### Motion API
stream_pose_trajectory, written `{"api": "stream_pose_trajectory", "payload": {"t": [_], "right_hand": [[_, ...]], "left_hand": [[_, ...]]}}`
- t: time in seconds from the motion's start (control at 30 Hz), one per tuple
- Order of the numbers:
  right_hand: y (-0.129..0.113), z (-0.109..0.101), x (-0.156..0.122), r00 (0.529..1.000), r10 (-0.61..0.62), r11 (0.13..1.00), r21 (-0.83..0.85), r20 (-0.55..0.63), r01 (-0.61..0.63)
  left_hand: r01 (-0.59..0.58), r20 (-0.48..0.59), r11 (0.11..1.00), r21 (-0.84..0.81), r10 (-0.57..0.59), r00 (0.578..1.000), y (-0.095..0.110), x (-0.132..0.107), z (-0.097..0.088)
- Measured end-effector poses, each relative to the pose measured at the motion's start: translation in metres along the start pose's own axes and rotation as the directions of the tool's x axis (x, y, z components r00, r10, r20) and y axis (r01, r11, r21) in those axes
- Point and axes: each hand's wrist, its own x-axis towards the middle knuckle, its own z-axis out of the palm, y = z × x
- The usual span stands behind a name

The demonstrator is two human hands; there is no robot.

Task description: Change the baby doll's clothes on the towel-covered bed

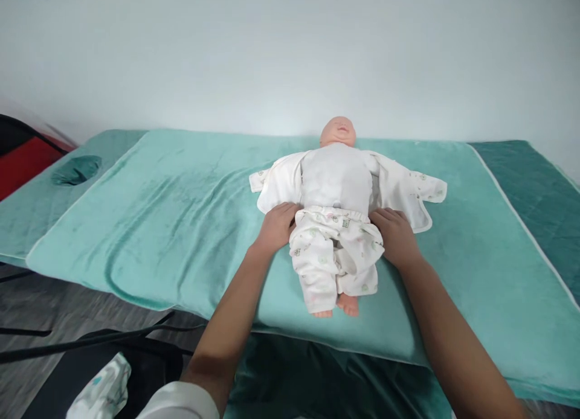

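Baby doll (338, 177) on its back across a padded bed (27, 223), right of the middle, head by the far edge, feet near the front edge.

The left hand (280, 226) and right hand (395, 233) are half-curled at either side of the printed trousers (317, 238); fingertips are partly hidden, so I cannot tell whether they grip the cloth. An open jacket (403, 189) spreads to both sides. The plush teal cover (194, 244) wrinkles toward the bed's left end, where a face hole (76, 170) shows. A pale wall (226, 57) runs along the far edge; below the front-left edge are grey floor (27, 304) and a patterned cloth (104, 389) on something black.
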Motion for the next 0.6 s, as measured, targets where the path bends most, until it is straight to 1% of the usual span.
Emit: {"api": "stream_pose_trajectory", "payload": {"t": [0.07,0.17,0.23,0.3,0.33,0.37,0.43,0.47,0.53,0.6], "right_hand": [[0.001,-0.001,-0.007,1.0,0.0,1.0,-0.022,0.002,0.0],[0.002,0.001,-0.013,1.0,0.008,1.0,0.005,-0.017,-0.008],[0.001,0.002,-0.013,0.994,0.052,0.995,0.089,-0.092,-0.044],[-0.001,0.001,-0.01,0.965,0.161,0.96,0.26,-0.208,-0.104],[-0.003,0.0,-0.008,0.947,0.215,0.921,0.373,-0.238,-0.116],[-0.005,-0.001,-0.006,0.938,0.253,0.867,0.485,-0.238,-0.111],[-0.009,-0.002,-0.002,0.95,0.266,0.745,0.66,-0.166,-0.093],[-0.01,-0.003,0.0,0.959,0.259,0.692,0.715,-0.118,-0.098],[-0.011,-0.002,0.002,0.964,0.262,0.618,0.775,-0.045,-0.131],[-0.009,-0.001,0.002,0.971,0.24,0.594,0.792,-0.003,-0.144]], "left_hand": [[0.024,-0.012,1.0,-0.003,-0.024,1.0,0.002,-0.008,0.0],[0.11,-0.019,0.993,-0.031,-0.111,0.994,0.004,-0.014,0.0],[0.17,-0.036,0.98,-0.107,-0.174,0.984,0.006,-0.014,-0.001],[0.209,-0.084,0.942,-0.263,-0.238,0.968,0.007,-0.013,-0.003],[0.216,-0.112,0.909,-0.357,-0.271,0.956,0.008,-0.011,-0.004],[0.213,-0.139,0.867,-0.451,-0.304,0.943,0.009,-0.01,-0.005],[0.198,-0.149,0.766,-0.611,-0.357,0.922,0.011,-0.007,-0.005],[0.2,-0.125,0.712,-0.673,-0.376,0.918,0.011,-0.005,-0.005],[0.231,-0.034,0.602,-0.765,-0.396,0.917,0.012,-0.003,-0.006],[0.283,0.08,0.509,-0.813,-0.384,0.92,0.011,-0.002,-0.007]]}}
